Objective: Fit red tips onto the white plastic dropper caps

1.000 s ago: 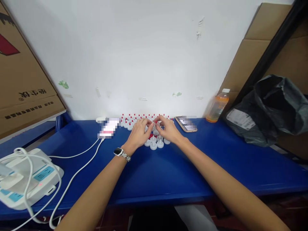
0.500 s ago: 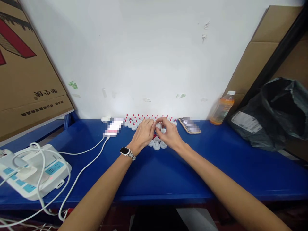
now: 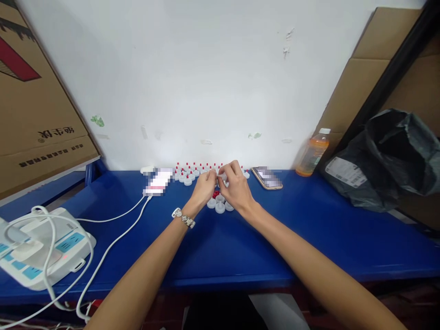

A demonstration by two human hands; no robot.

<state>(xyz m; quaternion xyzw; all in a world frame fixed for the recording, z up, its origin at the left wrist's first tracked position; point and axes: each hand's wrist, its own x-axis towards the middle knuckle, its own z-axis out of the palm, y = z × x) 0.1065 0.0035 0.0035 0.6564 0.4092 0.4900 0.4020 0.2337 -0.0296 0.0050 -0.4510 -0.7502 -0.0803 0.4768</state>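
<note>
My left hand [image 3: 205, 185] is closed, its thumb and fingertips pinched together over the middle of the table; what they pinch is too small to tell. Touching or nearly touching it, my right hand [image 3: 236, 184] curls its fingers round a white nozzle cap [image 3: 223, 176], mostly hidden. Beneath the hands lie small red tips [image 3: 216, 194] in a little heap. Several white nozzle caps without red tips [image 3: 220, 207] sit just in front of that heap. Behind my hands, along the wall, stand rows of white nozzle caps with red tips [image 3: 187, 180].
On the blue table [image 3: 240, 256], a lit phone [image 3: 158, 182] on a cable lies left and another phone [image 3: 267, 178] right. A white power strip [image 3: 51, 247] with looping cables fills the left front. An orange drink bottle [image 3: 312, 153] and black plastic bag [image 3: 364, 160] stand right.
My left wrist has rolled, turning the thumb side up. The right fingers have lifted and bent more over the white nozzle cap, which now shows less. The view has shifted slightly right.
</note>
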